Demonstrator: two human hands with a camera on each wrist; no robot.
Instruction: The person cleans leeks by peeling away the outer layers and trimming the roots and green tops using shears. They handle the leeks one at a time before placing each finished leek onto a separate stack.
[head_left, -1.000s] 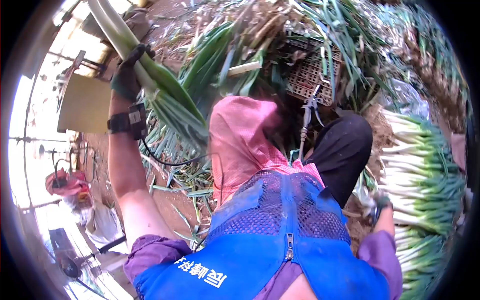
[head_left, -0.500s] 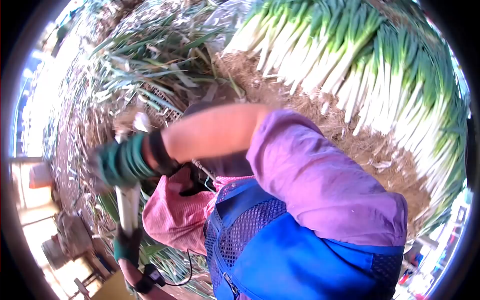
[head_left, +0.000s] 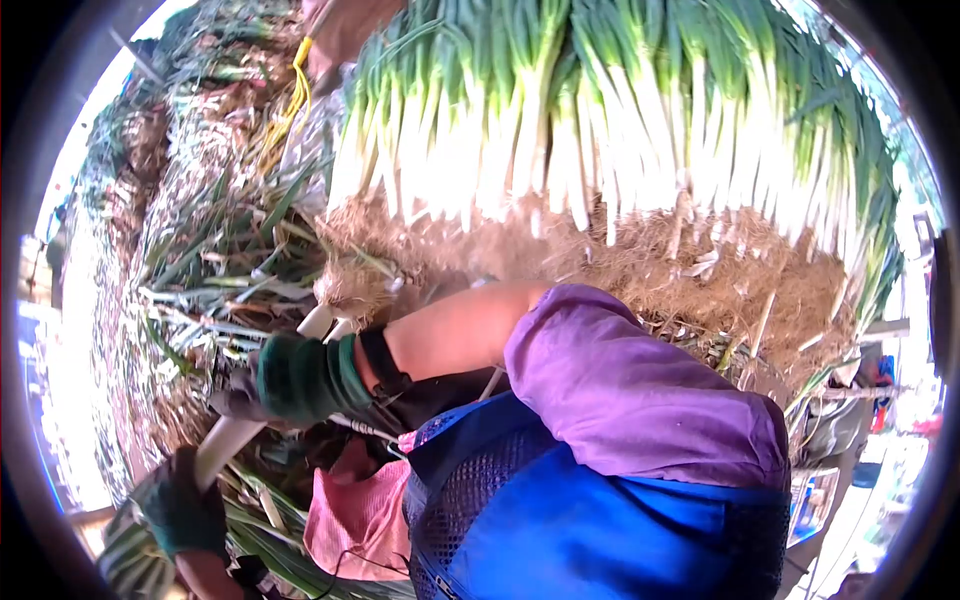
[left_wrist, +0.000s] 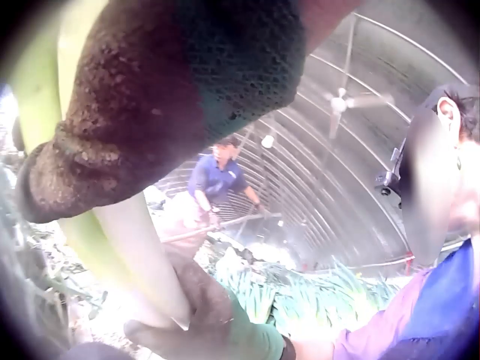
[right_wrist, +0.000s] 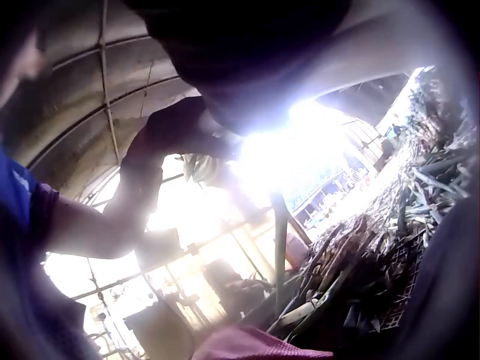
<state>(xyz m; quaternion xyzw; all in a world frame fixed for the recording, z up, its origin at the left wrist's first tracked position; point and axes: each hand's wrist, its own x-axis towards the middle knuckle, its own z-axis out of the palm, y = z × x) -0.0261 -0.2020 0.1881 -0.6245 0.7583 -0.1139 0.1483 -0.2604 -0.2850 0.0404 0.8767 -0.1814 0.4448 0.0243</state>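
Observation:
My left hand (head_left: 185,510), in a dark work glove with a green cuff, grips a few thick green onions at the lower left of the head view. Their pale stems (head_left: 225,450) run up to my right hand (head_left: 240,392), also gloved, which is wrapped round them nearer the root end. Beyond it the bushy roots (head_left: 350,290) stick out. In the left wrist view my left fingers curl round the stems (left_wrist: 139,247), and my right hand (left_wrist: 202,311) holds them lower down. Glare and shadow hide most of the grip in the right wrist view.
A long row of green onions (head_left: 470,130) lies with roots towards me on soil (head_left: 600,260). Leaf scraps (head_left: 240,290) pile up at the left. A pink cloth (head_left: 355,520) covers my knee. Another person (left_wrist: 217,180) stands farther off with a pole.
My right hand has left the row on the right, crossed my body and taken hold of the green onions in my left hand. The head view has swung towards the row.

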